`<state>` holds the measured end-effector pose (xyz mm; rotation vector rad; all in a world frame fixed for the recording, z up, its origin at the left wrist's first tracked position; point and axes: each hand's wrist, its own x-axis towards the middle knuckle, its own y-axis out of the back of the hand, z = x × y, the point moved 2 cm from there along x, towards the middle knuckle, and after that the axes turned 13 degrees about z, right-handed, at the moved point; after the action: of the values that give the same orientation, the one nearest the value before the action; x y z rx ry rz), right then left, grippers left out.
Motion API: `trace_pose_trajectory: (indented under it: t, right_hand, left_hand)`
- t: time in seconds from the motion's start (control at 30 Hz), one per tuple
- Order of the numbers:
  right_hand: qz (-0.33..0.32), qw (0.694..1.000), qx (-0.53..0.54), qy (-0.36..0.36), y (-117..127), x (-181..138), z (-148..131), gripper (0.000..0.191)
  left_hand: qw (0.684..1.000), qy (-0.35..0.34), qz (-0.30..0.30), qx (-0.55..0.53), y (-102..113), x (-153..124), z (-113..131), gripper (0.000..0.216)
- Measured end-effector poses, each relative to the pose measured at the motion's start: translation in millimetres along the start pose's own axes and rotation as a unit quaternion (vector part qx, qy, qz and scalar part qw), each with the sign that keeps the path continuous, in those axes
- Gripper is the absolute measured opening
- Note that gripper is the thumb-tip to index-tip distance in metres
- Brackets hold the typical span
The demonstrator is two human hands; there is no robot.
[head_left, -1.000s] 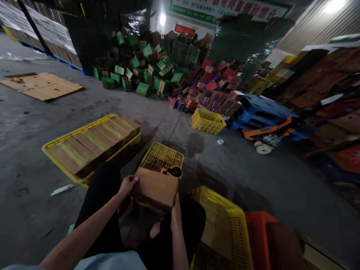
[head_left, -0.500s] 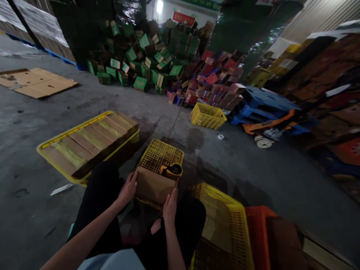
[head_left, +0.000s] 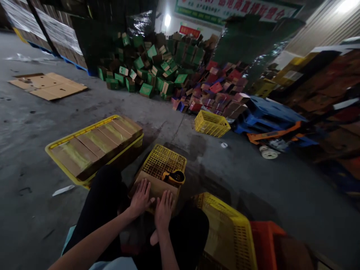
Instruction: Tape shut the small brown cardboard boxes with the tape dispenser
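A brown cardboard box [head_left: 153,183] rests on an overturned yellow crate [head_left: 165,162] between my knees. My left hand [head_left: 140,198] lies flat on the box top with fingers spread. Close beside it, my right hand [head_left: 164,209] also presses flat on the box, fingers spread. A yellow and black tape dispenser [head_left: 173,176] sits on the crate just beyond the box, touching neither hand.
A yellow tray filled with taped brown boxes [head_left: 95,144] stands at my left. A yellow crate [head_left: 225,232] and an orange crate [head_left: 267,243] are at my right. Farther off are another yellow crate [head_left: 211,123], heaps of green and red boxes [head_left: 174,75], blue pallets [head_left: 267,112] and flat cardboard [head_left: 47,85].
My hands left the box's ends, where they gripped and turned it, and now lie flat together on its top. The box has settled lower on the crate.
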<state>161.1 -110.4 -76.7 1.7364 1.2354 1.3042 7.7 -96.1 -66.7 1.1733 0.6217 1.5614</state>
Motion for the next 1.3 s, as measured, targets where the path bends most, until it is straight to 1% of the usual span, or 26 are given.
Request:
trace_pose_trajectory:
  t: [0.1,0.17,0.27,0.33,0.4,0.47,0.57,0.63,0.7,0.8,0.9,0.97,1.07,1.17,1.23,1.3]
  right_hand:
    - [-0.033,0.999,0.026,0.013,-8,1,-4,0.062]
    - [-0.028,0.999,0.037,0.016,-10,0,-4,0.060]
    - [-0.015,0.998,0.043,0.032,-5,-3,-2,0.059]
    - [-0.011,0.998,0.037,0.044,2,-5,1,0.060]
    - [-0.001,0.999,0.024,0.043,10,-6,5,0.063]
    - [0.015,0.999,0.008,0.027,19,-6,13,0.066]
    - [0.036,0.999,-0.007,0.004,27,-7,25,0.074]
    - [0.051,0.999,-0.008,0.001,30,-7,28,0.080]
    - [0.072,0.997,-0.007,0.000,29,-7,27,0.085]
    - [0.098,0.995,-0.010,0.001,27,-7,22,0.092]
    - [0.105,0.994,-0.021,0.019,23,-3,20,0.095]
    - [0.108,0.993,-0.027,0.033,20,1,19,0.094]
    - [0.100,0.993,-0.022,0.060,14,6,10,0.091]
    - [0.063,0.992,0.009,0.111,5,7,-9,0.088]
    - [0.037,0.990,0.032,0.131,0,6,-20,0.087]
    - [0.020,0.990,0.044,0.130,-4,8,-21,0.086]
  left_hand:
    - [1.000,0.000,-0.016,0.002,2,0,6,0.067]
    - [0.999,-0.021,-0.033,-0.009,2,-2,11,0.063]
    - [0.997,-0.053,-0.051,-0.030,3,-7,14,0.061]
    - [0.996,-0.064,-0.056,-0.040,6,-8,10,0.061]
    - [0.995,-0.069,-0.059,-0.047,11,-9,0,0.059]
    - [0.996,-0.058,-0.056,-0.047,17,-8,-15,0.058]
    - [0.998,-0.010,-0.051,-0.034,22,-7,-38,0.058]
    - [0.998,0.021,-0.049,-0.028,21,-7,-46,0.058]
    - [0.998,0.036,-0.037,-0.028,18,-8,-48,0.060]
    - [0.998,0.045,-0.015,-0.029,12,-9,-42,0.065]
    - [0.998,0.055,-0.030,-0.025,11,-10,-35,0.069]
    - [0.997,0.046,-0.045,-0.034,11,-11,-32,0.071]
    - [0.996,0.022,-0.057,-0.058,12,-16,-26,0.073]
    - [0.995,0.008,-0.067,-0.080,14,-19,-22,0.069]
    - [0.993,0.012,-0.075,-0.087,18,-17,-24,0.066]
    - [0.993,0.037,-0.078,-0.084,26,-12,-33,0.064]
